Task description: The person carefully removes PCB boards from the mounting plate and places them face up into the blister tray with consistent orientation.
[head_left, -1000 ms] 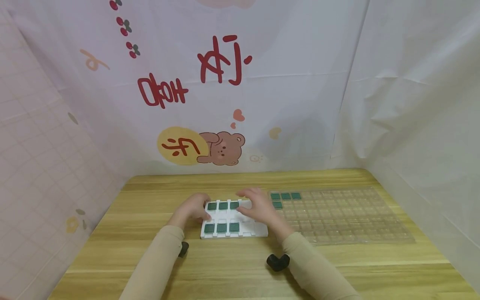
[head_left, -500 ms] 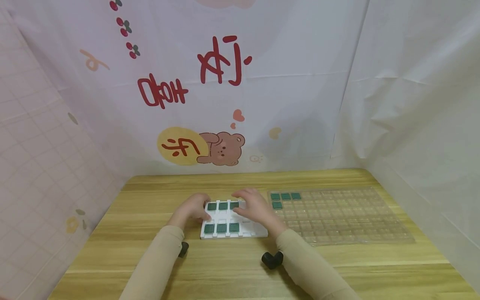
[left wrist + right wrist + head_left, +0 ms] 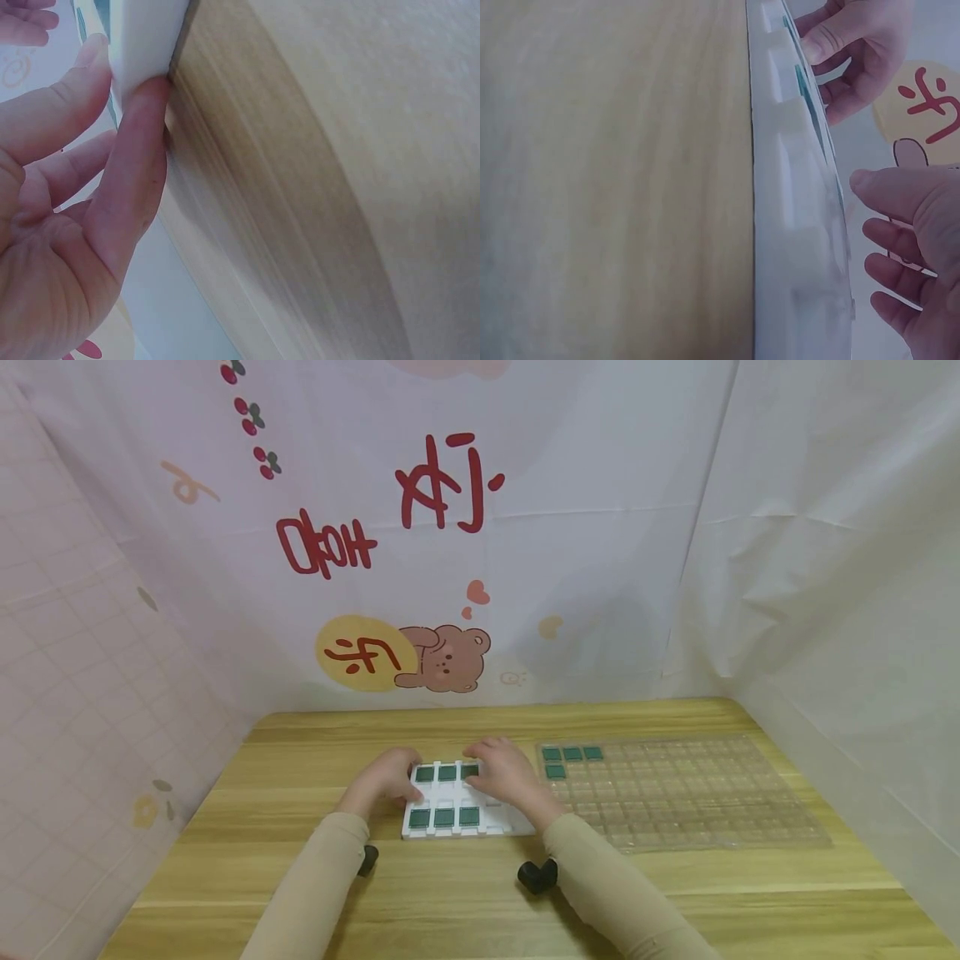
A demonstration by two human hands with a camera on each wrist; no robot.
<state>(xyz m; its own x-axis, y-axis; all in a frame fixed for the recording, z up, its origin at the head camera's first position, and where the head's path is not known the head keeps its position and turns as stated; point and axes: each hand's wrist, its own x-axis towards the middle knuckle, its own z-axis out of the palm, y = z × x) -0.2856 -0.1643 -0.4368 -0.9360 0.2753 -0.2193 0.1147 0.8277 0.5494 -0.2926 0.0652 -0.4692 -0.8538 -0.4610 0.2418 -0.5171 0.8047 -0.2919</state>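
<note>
Left hand (image 3: pixel 384 782) grip pinching white foam tray of green square chips (image 3: pixel 457 831) at nine o'clock. Right hand (image 3: pixel 504 774) fingers spread, resting at two o'clock.

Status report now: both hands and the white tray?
Left hand pinches white tray at its left edge. Right hand open, over tray's far right part. Six green chips seated. Nothing blocking.

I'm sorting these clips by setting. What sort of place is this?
Probably a makeshift tabletop work booth rather than a factory line: a wooden table is screened by hung cloth sheets, one printed with a cartoon bear. On it lie a white tray of green chips and a clear compartment tray.
</note>
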